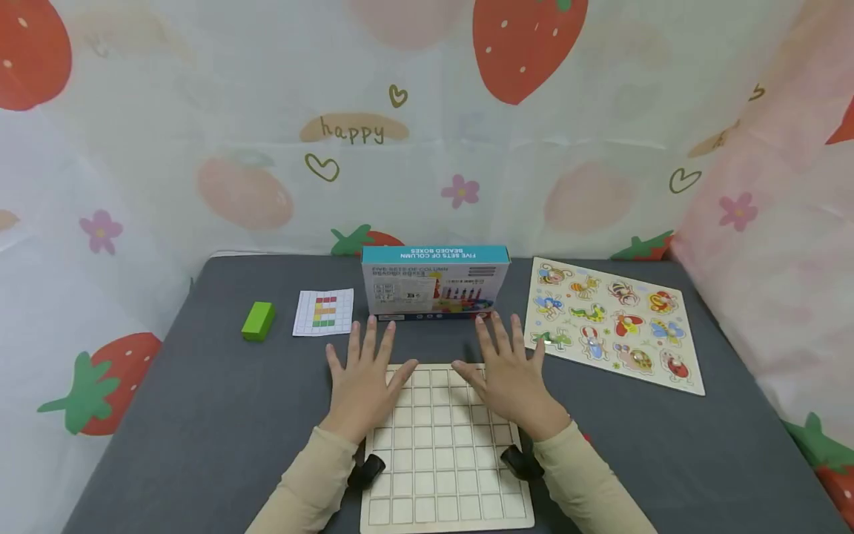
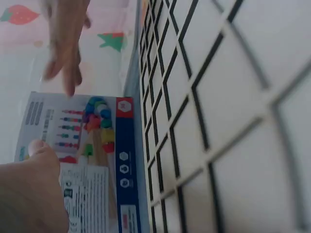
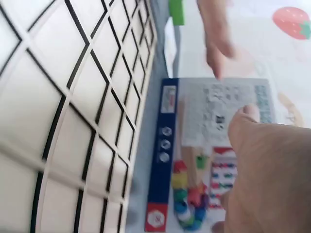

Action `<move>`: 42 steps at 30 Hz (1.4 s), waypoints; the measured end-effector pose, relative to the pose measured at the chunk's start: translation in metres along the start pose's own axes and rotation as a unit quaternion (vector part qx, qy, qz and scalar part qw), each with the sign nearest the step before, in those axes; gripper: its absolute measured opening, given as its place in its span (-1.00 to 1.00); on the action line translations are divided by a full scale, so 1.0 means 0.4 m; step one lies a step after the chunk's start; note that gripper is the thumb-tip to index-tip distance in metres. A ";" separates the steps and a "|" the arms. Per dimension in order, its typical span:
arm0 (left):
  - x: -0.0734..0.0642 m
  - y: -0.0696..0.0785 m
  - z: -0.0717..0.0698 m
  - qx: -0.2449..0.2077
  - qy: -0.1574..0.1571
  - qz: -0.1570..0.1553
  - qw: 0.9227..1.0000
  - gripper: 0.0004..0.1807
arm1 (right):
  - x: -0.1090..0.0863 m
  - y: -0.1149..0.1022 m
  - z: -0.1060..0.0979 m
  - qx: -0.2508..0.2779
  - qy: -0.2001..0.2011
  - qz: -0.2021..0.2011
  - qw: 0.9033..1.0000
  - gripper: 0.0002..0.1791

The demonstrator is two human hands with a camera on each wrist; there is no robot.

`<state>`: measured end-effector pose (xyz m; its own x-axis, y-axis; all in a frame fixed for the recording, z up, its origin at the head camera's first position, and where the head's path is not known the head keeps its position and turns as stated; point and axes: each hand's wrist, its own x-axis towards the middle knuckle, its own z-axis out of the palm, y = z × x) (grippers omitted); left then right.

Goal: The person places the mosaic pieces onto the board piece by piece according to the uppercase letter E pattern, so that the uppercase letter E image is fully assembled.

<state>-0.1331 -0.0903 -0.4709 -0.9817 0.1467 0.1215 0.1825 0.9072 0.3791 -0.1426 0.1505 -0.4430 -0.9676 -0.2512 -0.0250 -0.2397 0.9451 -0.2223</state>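
Both hands are held over a pale wooden grid board [image 1: 434,460], fingers spread and pointing to the far side. My left hand [image 1: 361,393] is above the board's far left corner, and my right hand [image 1: 510,389] above its far right corner. Neither holds anything. Beyond the fingertips stands a cardboard box [image 1: 434,285] with a blue top and printed bead pictures. In the left wrist view the box [image 2: 87,131] and the grid board [image 2: 233,121] appear sideways, and the right wrist view shows the same box [image 3: 167,194] past the thumb.
A bright green block [image 1: 258,321] lies at the left on the dark grey table [image 1: 200,445]. Beside it is a pattern card [image 1: 323,312] with coloured squares. A puzzle board [image 1: 614,326] of insect pictures lies at the right. A strawberry-print cloth [image 1: 267,111] hangs behind.
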 end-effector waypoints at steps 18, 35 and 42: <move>-0.110 -0.162 0.050 -0.069 -0.042 0.095 0.992 -0.27 | -0.136 0.303 -0.037 0.123 -0.083 -0.023 0.989 -0.43; -0.110 -0.164 0.053 -0.044 -0.027 0.093 0.994 -0.31 | -0.239 0.350 -0.050 0.082 -0.101 -0.024 0.991 -0.53; -0.110 -0.162 0.052 -0.050 -0.020 0.096 0.994 -0.33 | -0.249 0.342 -0.024 0.078 -0.063 -0.041 0.994 -0.70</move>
<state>-0.1029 -0.1473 -0.5197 -0.9296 0.3297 0.1648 0.3684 0.8179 0.4419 -0.0799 0.3070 -0.4615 -0.9253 -0.3599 -0.1195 -0.2931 0.8788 -0.3766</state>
